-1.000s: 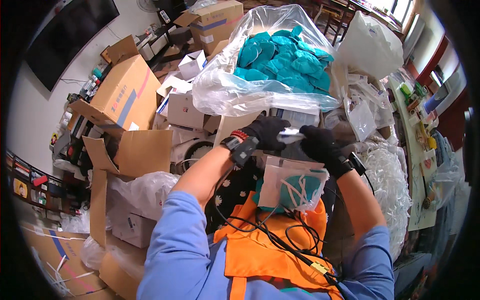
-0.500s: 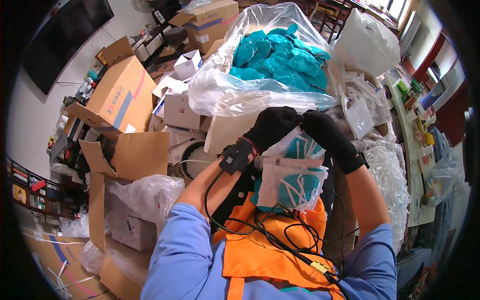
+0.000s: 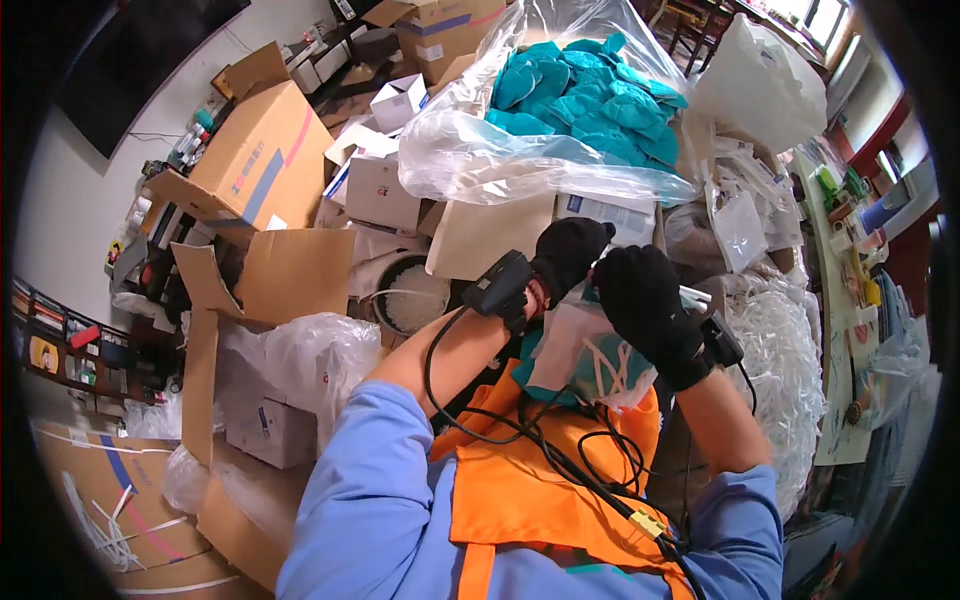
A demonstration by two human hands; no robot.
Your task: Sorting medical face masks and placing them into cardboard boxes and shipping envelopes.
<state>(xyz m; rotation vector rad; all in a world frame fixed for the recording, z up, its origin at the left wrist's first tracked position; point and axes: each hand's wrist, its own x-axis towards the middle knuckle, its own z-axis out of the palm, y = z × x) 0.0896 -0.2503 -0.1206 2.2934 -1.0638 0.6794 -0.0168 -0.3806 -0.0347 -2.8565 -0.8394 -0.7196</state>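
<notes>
My left hand (image 3: pixel 574 252), in a black glove, is closed with its fingertips toward the right. Just to its right and a little nearer is my right hand (image 3: pixel 645 308), also gloved in black, with the fingers curled down. What either hand pinches is hidden. Beneath them, over my lap, lies a clear packet (image 3: pixel 563 352) with teal fabric and white straps in it. Whitish film shows between the hands and the packet. Ahead, a large clear plastic bag (image 3: pixel 460 160) stands wide at the top around a heap of teal, cup-like fabric pieces (image 3: pixel 585 95).
Cardboard boxes (image 3: pixel 260 165) and small white boxes (image 3: pixel 383 193) crowd the left. A round dark bucket (image 3: pixel 412 300) with white bits stands left of my hands. On the right are a bag of white strips (image 3: pixel 770 360) and a long cluttered table (image 3: pixel 845 400). Black cables (image 3: pixel 560 470) cross my orange apron.
My hands have parted from each other and come nearer to me. The right hand has turned knuckles up over the packet. The view has shifted slightly, so the surroundings sit farther right.
</notes>
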